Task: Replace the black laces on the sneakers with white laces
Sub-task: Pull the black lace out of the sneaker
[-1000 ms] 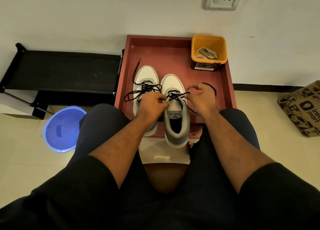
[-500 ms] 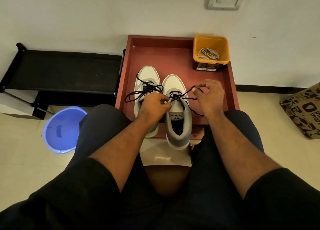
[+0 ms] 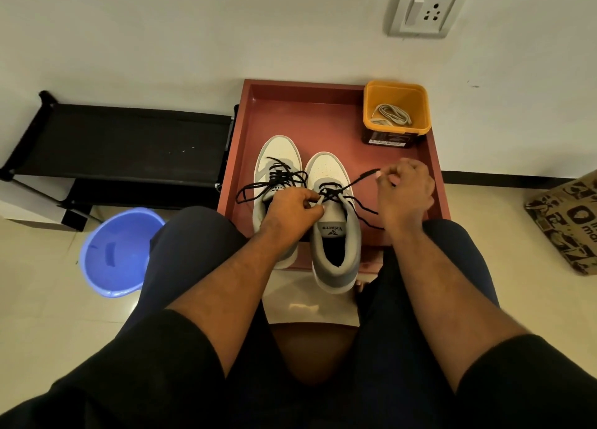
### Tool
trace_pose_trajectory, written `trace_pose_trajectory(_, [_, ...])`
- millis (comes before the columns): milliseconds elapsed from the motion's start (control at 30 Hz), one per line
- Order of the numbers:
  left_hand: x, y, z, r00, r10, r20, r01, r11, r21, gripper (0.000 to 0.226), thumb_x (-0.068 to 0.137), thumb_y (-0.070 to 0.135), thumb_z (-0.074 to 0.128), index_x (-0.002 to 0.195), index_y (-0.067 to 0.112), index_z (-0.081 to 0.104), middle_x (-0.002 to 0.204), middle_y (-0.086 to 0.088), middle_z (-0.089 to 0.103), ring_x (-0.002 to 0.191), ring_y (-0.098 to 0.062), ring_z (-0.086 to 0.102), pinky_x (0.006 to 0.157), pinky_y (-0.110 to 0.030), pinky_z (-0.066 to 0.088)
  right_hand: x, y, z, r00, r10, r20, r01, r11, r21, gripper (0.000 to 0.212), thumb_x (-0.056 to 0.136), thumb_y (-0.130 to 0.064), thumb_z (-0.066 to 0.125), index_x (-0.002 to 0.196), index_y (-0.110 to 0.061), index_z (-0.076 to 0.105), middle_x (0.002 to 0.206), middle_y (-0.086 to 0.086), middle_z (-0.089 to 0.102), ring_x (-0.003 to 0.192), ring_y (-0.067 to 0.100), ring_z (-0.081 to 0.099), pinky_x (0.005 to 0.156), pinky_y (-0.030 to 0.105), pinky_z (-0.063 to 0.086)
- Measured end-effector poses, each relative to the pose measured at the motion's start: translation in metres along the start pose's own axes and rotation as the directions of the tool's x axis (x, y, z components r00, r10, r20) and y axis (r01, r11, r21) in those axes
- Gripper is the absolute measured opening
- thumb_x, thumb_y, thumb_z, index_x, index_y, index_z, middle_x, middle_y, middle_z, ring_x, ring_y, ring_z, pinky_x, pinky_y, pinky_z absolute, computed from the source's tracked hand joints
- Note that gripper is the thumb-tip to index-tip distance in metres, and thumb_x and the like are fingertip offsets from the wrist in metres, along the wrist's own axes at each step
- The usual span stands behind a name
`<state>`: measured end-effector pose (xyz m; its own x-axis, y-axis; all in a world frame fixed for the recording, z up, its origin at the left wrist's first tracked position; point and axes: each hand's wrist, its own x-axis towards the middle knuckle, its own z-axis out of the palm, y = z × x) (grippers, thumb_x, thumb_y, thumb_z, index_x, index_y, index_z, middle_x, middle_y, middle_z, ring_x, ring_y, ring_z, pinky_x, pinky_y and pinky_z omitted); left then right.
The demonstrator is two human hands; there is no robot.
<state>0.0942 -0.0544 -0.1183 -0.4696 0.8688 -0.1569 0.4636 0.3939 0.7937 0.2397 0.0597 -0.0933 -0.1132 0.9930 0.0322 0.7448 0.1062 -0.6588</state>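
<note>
Two white and grey sneakers stand side by side on a red tray (image 3: 290,111), toes toward the wall. The left sneaker (image 3: 277,157) has loose black laces spilling to its left. My left hand (image 3: 290,210) pinches the black lace (image 3: 336,191) at the eyelets of the right sneaker (image 3: 336,234). My right hand (image 3: 405,191) holds that lace's end out to the right, above the tray. White laces (image 3: 389,115) lie coiled in a yellow tub (image 3: 396,131) at the tray's far right corner.
A blue plastic basin (image 3: 116,251) sits on the floor to the left. A black low rack (image 3: 122,137) stands against the wall behind it. A printed cardboard box (image 3: 568,221) is at the right. A wall socket (image 3: 423,11) is above. My knees frame the tray.
My right hand has moved right and away from the right sneaker, drawing the black lace end out. My left hand stays at the eyelets.
</note>
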Motion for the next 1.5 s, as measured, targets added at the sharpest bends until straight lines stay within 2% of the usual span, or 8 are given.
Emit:
trace_pose_trajectory(167, [-0.001, 0.000, 0.001, 1.000, 0.016, 0.006, -0.016, 1.000, 0.024, 0.035, 0.089, 0.020, 0.064, 0.123, 0.009, 0.066, 0.081, -0.001, 0.070, 0.072, -0.009, 0.064, 0.061, -0.014, 0.046, -0.017, -0.006, 0.013, 0.853, -0.441, 0.280, 0.471, 0.881, -0.049, 0.030, 0.079, -0.028, 0.075, 0.109, -0.028, 0.070, 0.147, -0.002, 0.039, 0.141, 0.024, 0.023, 0.113, 0.048, 0.022])
trace_pose_trajectory(333, [0.000, 0.001, 0.000, 1.000, 0.013, 0.016, -0.014, 0.999, 0.051, 0.030, 0.088, 0.023, 0.066, 0.115, 0.010, 0.070, 0.073, 0.004, 0.063, 0.059, -0.001, 0.053, 0.050, -0.006, 0.036, -0.022, -0.006, 0.026, 0.794, -0.463, 0.395, 0.569, 0.795, -0.213, 0.016, 0.087, -0.028, 0.067, 0.100, -0.022, 0.074, 0.150, -0.005, 0.039, 0.144, 0.024, 0.022, 0.110, 0.050, 0.021])
trace_pose_trajectory(500, [-0.001, -0.002, 0.001, 1.000, 0.006, -0.009, -0.006, 1.000, 0.030, 0.030, 0.088, 0.024, 0.068, 0.114, 0.010, 0.071, 0.071, 0.007, 0.061, 0.062, -0.001, 0.053, 0.055, -0.007, 0.036, -0.007, -0.006, 0.009, 0.936, -0.312, 0.164, 0.332, 0.936, -0.113, 0.013, 0.091, -0.022, 0.064, 0.099, -0.017, 0.071, 0.150, -0.007, 0.041, 0.141, 0.019, 0.028, 0.109, 0.040, 0.025])
trace_pose_trajectory(667, [-0.002, 0.002, -0.001, 0.999, 0.046, 0.023, -0.047, 0.998, 0.037, 0.023, 0.089, 0.022, 0.066, 0.107, 0.010, 0.073, 0.062, 0.010, 0.057, 0.053, -0.001, 0.050, 0.048, -0.007, 0.034, -0.018, -0.007, 0.018, 0.787, -0.427, 0.445, 0.532, 0.836, -0.138, 0.031, 0.087, -0.030, 0.067, 0.118, -0.027, 0.066, 0.159, -0.002, 0.022, 0.147, 0.024, 0.011, 0.117, 0.047, 0.015])
trace_pose_trajectory(800, [-0.002, 0.000, 0.000, 0.999, 0.038, 0.018, -0.039, 0.999, 0.033, 0.026, 0.088, 0.023, 0.066, 0.110, 0.011, 0.072, 0.066, 0.005, 0.063, 0.057, -0.003, 0.053, 0.050, -0.008, 0.034, -0.020, -0.007, 0.030, 0.822, -0.414, 0.392, 0.518, 0.829, -0.209, 0.019, 0.090, -0.027, 0.063, 0.105, -0.022, 0.073, 0.155, -0.005, 0.033, 0.144, 0.026, 0.020, 0.114, 0.048, 0.019])
trace_pose_trajectory(1133, [0.000, -0.001, 0.003, 1.000, -0.009, -0.017, 0.009, 1.000, 0.004, 0.035, 0.086, 0.025, 0.071, 0.117, 0.010, 0.069, 0.069, 0.010, 0.059, 0.065, -0.001, 0.055, 0.060, -0.012, 0.040, 0.012, 0.008, 0.004, 0.999, 0.034, 0.027, -0.039, 0.973, 0.228, 0.013, 0.081, -0.016, 0.075, 0.094, -0.015, 0.075, 0.135, -0.001, 0.057, 0.122, 0.015, 0.053, 0.101, 0.029, 0.044])
trace_pose_trajectory(1267, [-0.001, 0.000, 0.001, 1.000, 0.002, -0.009, -0.001, 1.000, 0.009, 0.035, 0.086, 0.025, 0.070, 0.118, 0.010, 0.069, 0.070, 0.007, 0.061, 0.064, -0.003, 0.055, 0.060, -0.015, 0.040, -0.002, -0.003, 0.008, 0.958, -0.234, 0.166, 0.217, 0.970, 0.110, 0.043, 0.076, -0.021, 0.075, 0.119, -0.028, 0.066, 0.142, -0.003, 0.047, 0.132, 0.021, 0.038, 0.108, 0.040, 0.034])
trace_pose_trajectory(1500, [-0.001, 0.003, -0.002, 0.999, 0.029, 0.026, -0.030, 0.999, 0.036, 0.028, 0.088, 0.024, 0.067, 0.112, 0.011, 0.072, 0.061, 0.012, 0.055, 0.051, -0.001, 0.048, 0.045, -0.006, 0.032, -0.020, -0.004, 0.029, 0.783, -0.461, 0.417, 0.563, 0.810, -0.162, 0.016, 0.085, -0.025, 0.067, 0.099, -0.026, 0.075, 0.148, -0.003, 0.040, 0.142, 0.026, 0.021, 0.112, 0.050, 0.020])
